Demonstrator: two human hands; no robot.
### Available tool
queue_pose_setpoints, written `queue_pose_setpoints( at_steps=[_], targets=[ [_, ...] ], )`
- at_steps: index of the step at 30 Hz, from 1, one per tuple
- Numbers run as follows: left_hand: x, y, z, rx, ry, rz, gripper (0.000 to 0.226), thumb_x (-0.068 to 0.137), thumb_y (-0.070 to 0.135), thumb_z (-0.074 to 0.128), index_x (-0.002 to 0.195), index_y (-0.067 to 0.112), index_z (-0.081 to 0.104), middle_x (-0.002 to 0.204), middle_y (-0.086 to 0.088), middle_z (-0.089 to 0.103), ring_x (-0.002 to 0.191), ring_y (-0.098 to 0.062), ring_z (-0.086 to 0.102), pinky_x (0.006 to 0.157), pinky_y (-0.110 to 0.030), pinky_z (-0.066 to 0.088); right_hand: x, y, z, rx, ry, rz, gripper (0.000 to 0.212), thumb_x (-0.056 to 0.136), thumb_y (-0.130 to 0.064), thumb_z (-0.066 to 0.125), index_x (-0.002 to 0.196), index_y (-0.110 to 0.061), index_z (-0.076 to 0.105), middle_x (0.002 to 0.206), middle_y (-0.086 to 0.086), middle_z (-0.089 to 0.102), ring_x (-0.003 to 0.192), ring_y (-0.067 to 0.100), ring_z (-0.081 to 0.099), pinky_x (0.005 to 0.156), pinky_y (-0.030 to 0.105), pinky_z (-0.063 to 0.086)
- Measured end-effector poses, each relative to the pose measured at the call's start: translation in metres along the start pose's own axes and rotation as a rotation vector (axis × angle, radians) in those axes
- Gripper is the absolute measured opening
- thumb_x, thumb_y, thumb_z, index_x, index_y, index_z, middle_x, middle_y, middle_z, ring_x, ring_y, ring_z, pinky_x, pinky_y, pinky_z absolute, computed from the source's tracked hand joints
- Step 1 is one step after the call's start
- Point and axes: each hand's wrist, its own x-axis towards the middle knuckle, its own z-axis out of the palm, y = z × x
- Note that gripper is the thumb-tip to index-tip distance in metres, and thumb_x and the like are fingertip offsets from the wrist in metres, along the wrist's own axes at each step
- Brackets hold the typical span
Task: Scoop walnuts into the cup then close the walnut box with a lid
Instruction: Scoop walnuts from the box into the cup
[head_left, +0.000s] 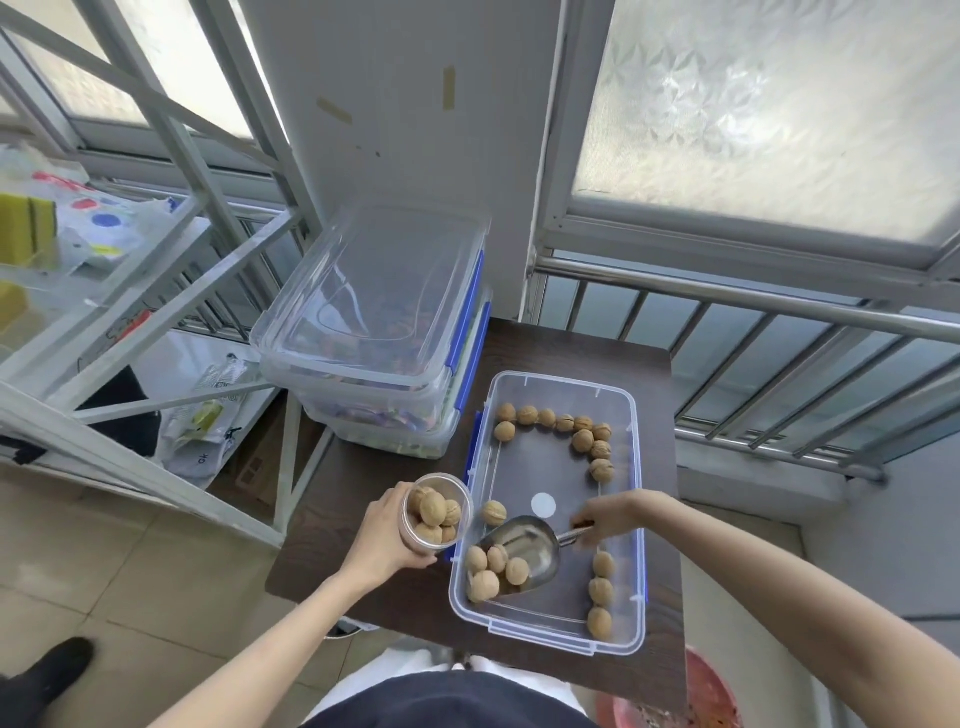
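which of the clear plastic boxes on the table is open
The walnut box nearest the person, which the scoop is in, has no lid. The two stacked boxes behind it are both lidded.

Left hand (382, 540) is holding the cup (437, 512) of walnuts beside the open walnut box (545, 512), while the right hand (610, 522) is pushing a metal scoop (524, 552) into nuts on the table (571, 348).
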Motion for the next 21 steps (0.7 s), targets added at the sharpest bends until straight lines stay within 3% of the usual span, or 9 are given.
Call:
queue_pose_setpoints(
  at_steps=[4, 7, 10, 15, 18, 21],
  targets=[
    [-0.001, -0.002, -0.004, -0.009, 0.027, -0.035, 0.077, 0.039, 0.035, 0.088, 0.105, 0.032, 0.047, 0.105, 0.006, 0.060, 0.098, -0.017, 0.057, 0.085, -0.035, 0.048, 0.011, -0.012, 0.008, -0.037, -0.001, 0.000, 0.012, 0.092, -0.023, 0.049, 0.081, -0.019, 0.048, 0.080, 0.002, 0.050, 0.079, 0.018, 0.042, 0.059, 0.023, 0.032],
    [-0.003, -0.002, -0.006, -0.009, 0.034, -0.050, 0.078, 0.039, 0.035, 0.088, 0.105, 0.034, 0.047, 0.106, 0.007, 0.060, 0.099, -0.017, 0.056, 0.086, -0.035, 0.049, 0.014, -0.011, 0.013, -0.020, -0.008, -0.038, 0.010, 0.092, -0.025, 0.049, 0.083, -0.022, 0.048, 0.089, 0.004, 0.051, 0.082, 0.017, 0.043, 0.071, 0.029, 0.034],
    [-0.004, -0.002, -0.006, -0.005, 0.035, -0.051, 0.078, 0.039, 0.035, 0.088, 0.106, 0.036, 0.046, 0.107, 0.008, 0.060, 0.101, -0.016, 0.056, 0.087, -0.037, 0.050, 0.011, -0.010, 0.010, 0.004, -0.016, -0.069, 0.004, 0.092, -0.024, 0.049, 0.088, -0.021, 0.048, 0.081, -0.002, 0.048, 0.081, 0.019, 0.042, 0.066, 0.027, 0.034],
    [-0.006, -0.002, -0.006, 0.000, 0.034, -0.070, 0.079, 0.039, 0.036, 0.088, 0.106, 0.037, 0.046, 0.106, 0.010, 0.059, 0.100, -0.013, 0.056, 0.088, -0.035, 0.050, -0.004, -0.005, -0.014, 0.066, -0.008, -0.086, 0.021, 0.092, -0.030, 0.053, 0.072, -0.035, 0.047, 0.076, -0.006, 0.050, 0.071, 0.012, 0.043, 0.066, 0.025, 0.035],
    [-0.008, 0.000, -0.007, 0.003, 0.038, -0.073, 0.079, 0.040, 0.035, 0.089, 0.107, 0.035, 0.048, 0.107, 0.011, 0.059, 0.100, -0.011, 0.056, 0.087, -0.031, 0.048, -0.010, 0.002, -0.023, 0.059, -0.001, -0.087, 0.020, 0.093, -0.028, 0.052, 0.074, -0.034, 0.047, 0.069, -0.011, 0.045, 0.061, 0.005, 0.038, 0.059, 0.020, 0.032],
    [-0.010, 0.001, -0.007, 0.005, 0.038, -0.084, 0.079, 0.039, 0.036, 0.088, 0.107, 0.036, 0.047, 0.106, 0.012, 0.058, 0.100, -0.012, 0.056, 0.085, -0.031, 0.048, -0.018, 0.013, -0.028, 0.099, 0.042, -0.110, 0.022, 0.093, -0.023, 0.051, 0.073, -0.030, 0.046, 0.068, -0.009, 0.041, 0.062, 0.007, 0.036, 0.060, 0.020, 0.032]
  ],
)
